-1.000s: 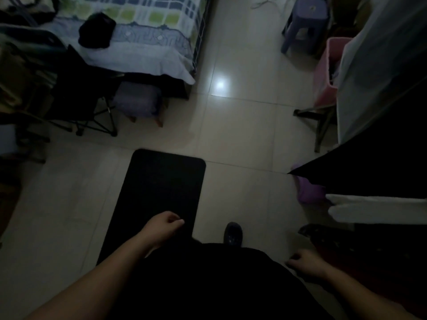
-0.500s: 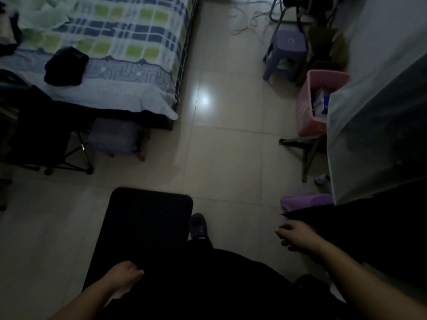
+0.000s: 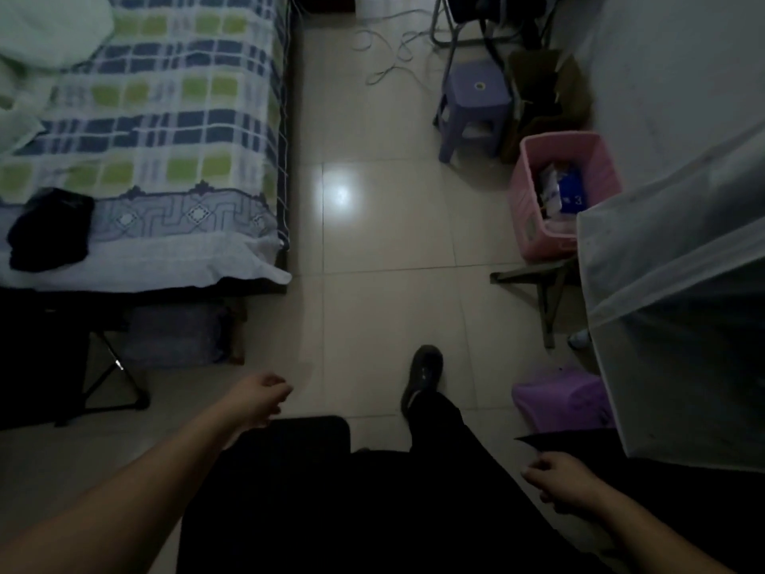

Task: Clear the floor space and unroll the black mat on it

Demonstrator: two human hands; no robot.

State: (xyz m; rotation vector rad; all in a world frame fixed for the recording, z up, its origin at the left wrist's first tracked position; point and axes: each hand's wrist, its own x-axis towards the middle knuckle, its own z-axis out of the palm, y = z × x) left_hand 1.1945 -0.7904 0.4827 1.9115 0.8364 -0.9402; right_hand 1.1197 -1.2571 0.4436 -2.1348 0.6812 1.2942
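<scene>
Seen from above in dim light, the black mat (image 3: pixel 306 432) lies flat on the tiled floor (image 3: pixel 385 225) beside the bed (image 3: pixel 165 138), with the left hand (image 3: pixel 258 397) loosely curled over its corner and the right hand (image 3: pixel 559 482) empty near a purple bin (image 3: pixel 559 397).

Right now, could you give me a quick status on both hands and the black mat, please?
Left hand and right hand both loosely curled, holding nothing. Black mat flat on the floor, far end visible. Foot beside it; nothing on the mat.
</scene>
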